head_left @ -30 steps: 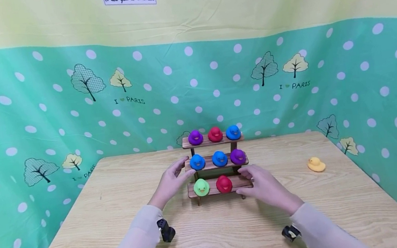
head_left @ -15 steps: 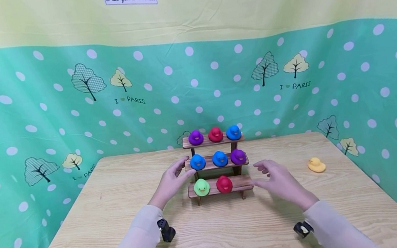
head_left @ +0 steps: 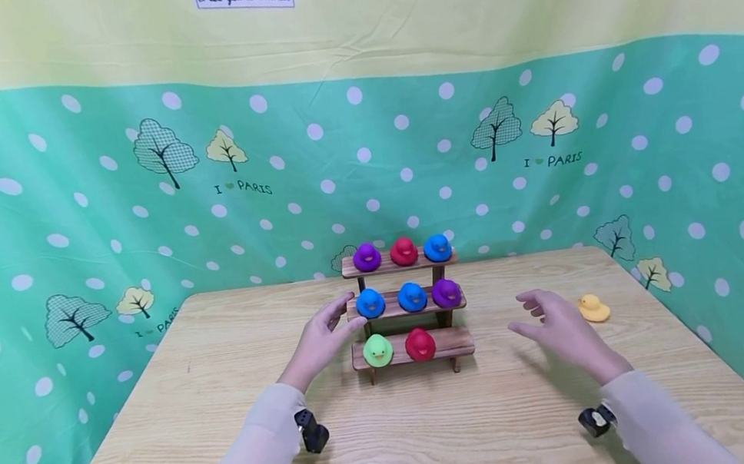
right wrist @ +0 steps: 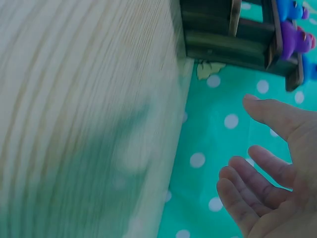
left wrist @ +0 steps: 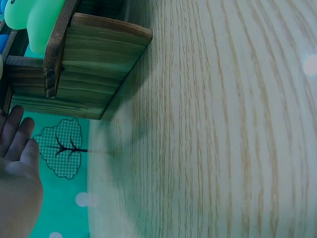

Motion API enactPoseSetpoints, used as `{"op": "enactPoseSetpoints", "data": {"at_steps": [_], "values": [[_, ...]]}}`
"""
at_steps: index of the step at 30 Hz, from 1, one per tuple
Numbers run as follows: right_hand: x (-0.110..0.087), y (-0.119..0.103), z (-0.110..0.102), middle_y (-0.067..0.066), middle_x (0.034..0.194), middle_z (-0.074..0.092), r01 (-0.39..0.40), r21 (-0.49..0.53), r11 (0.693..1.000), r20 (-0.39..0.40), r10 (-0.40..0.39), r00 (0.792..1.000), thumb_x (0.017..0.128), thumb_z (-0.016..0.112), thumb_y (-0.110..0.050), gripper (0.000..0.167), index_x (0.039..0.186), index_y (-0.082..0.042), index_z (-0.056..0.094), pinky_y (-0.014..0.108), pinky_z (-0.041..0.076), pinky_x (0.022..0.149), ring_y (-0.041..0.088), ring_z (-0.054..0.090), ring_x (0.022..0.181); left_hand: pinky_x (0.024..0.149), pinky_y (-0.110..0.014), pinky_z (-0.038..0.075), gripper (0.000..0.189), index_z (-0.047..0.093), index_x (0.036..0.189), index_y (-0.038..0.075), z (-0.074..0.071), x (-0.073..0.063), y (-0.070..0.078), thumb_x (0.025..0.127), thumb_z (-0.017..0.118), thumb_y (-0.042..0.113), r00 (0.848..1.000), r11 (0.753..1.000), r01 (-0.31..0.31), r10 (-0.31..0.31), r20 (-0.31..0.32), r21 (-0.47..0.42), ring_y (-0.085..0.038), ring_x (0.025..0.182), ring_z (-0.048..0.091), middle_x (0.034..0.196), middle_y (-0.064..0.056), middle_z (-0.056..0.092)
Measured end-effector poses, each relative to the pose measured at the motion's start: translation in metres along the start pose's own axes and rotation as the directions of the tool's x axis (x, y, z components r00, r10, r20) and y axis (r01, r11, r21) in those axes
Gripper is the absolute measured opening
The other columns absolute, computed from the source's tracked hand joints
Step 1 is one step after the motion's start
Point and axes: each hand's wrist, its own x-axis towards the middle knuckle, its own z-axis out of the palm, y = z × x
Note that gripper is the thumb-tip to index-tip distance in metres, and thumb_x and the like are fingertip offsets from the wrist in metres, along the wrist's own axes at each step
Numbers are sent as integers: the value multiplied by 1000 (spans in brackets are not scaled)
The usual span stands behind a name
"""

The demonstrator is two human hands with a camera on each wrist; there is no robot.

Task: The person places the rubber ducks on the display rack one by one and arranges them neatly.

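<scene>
A three-tier wooden rack holds rubber ducks. Purple, red and blue ducks line its top tier. On the middle tier sit two blue ducks and, at the right, a purple duck. The bottom tier bears a green duck and a red duck. My left hand is at the rack's left end, fingers loosely bent; whether it touches the wood I cannot tell. Between the rack and a yellow duck, my right hand hovers with relaxed, parted fingers, holding nothing.
The rack stands near the back middle of a wooden table. A green dotted curtain hangs behind it and along both sides. The yellow duck lies on the table's right side.
My right hand has moved rightward, from the right end of the rack's bottom tier to beside the yellow duck. My left hand and the ducks have stayed in place.
</scene>
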Motion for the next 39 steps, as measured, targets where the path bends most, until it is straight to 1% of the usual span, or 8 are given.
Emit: {"op": "enactPoseSetpoints", "data": {"at_steps": [9, 16, 21, 26, 29, 34, 39], "values": [[-5, 23, -16, 29, 126, 58, -31, -12, 999, -35, 30, 999, 94, 72, -34, 63, 137, 6, 51, 59, 52, 91, 46, 57, 112, 117, -31, 32, 67, 50, 148, 10, 1, 0, 2, 92, 74, 37, 1000, 1000, -4, 4, -9, 6, -24, 141, 40, 152, -7, 46], [-10, 45, -28, 33, 130, 54, -85, 0, 996, -45, 85, 995, 96, 69, -38, 68, 142, 7, 46, 62, 50, 93, 49, 52, 117, 118, -32, 32, 67, 49, 148, 10, 1, -1, 3, 92, 74, 38, 1000, 1000, -2, 2, -3, 2, -25, 141, 40, 152, -8, 46], [-12, 62, -35, 35, 127, 54, -103, -17, 995, -80, 102, 992, 97, 68, -37, 67, 140, 9, 46, 62, 51, 91, 50, 53, 115, 118, -35, 32, 67, 48, 148, 9, 0, -2, 3, 93, 73, 37, 1000, 1000, -10, 10, 0, 6, -27, 141, 40, 152, -10, 45], [-14, 76, -40, 37, 125, 54, -116, -37, 993, -106, 112, 988, 97, 67, -38, 68, 138, 12, 46, 63, 51, 89, 52, 54, 113, 118, -32, 32, 66, 49, 149, 10, 1, 0, 1, 93, 73, 37, 1000, 1000, -1, 1, 0, 6, -24, 141, 40, 152, -8, 45], [-15, 82, -43, 38, 125, 53, -139, -39, 990, -111, 134, 985, 97, 67, -39, 71, 138, 14, 44, 63, 52, 87, 53, 53, 111, 117, -31, 32, 66, 49, 148, 10, 1, 0, 1, 93, 73, 37, 1000, 1000, 1, -1, -1, 6, -24, 141, 40, 152, -7, 46], [-16, 90, -45, 39, 123, 53, -169, -36, 985, -128, 163, 978, 97, 69, -36, 70, 137, 16, 44, 61, 54, 84, 52, 55, 108, 117, -32, 33, 67, 49, 148, 11, 1, 0, 3, 92, 74, 38, 1000, 1000, -3, 3, -2, 11, -25, 141, 41, 152, -7, 46], [-12, 97, -46, 40, 119, 54, -193, -46, 980, -136, 185, 973, 95, 71, -33, 69, 135, 18, 46, 59, 55, 80, 52, 58, 103, 118, -34, 32, 67, 49, 148, 9, 1, -1, 4, 92, 73, 37, 1000, 1000, -4, 4, -6, 10, -26, 141, 41, 152, -9, 46]]}}
